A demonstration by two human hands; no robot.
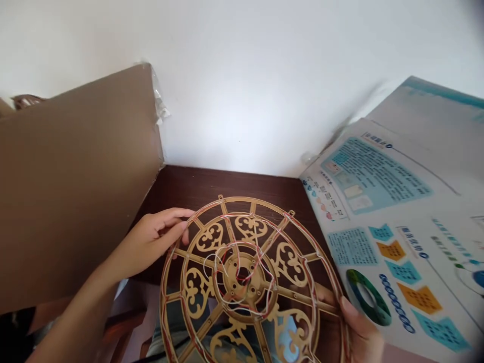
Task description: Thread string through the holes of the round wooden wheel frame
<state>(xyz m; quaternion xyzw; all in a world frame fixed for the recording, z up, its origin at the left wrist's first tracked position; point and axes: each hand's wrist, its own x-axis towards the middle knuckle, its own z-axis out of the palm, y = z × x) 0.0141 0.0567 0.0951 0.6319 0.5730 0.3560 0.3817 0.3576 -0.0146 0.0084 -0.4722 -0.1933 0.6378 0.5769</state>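
Observation:
A round, gold-coloured openwork frame (251,202) with scroll ornaments is tilted over the dark brown table (189,181). Red and white wires (260,257) run along its rings and loop around the central hub (245,275). My left hand (166,232) grips the outer ring at the upper left, thumb and fingers on either side of it. At the lower right my right hand (359,327) holds the same ring, its thumb on the rim and fingers partly visible behind. The frame's lowest part is cut off by the view.
A brown cardboard panel (83,176) stands on the left. A printed white board (381,222) leans on the right. The white wall (234,91) rises behind the table. Part of a wooden seat (123,327) shows at the lower left.

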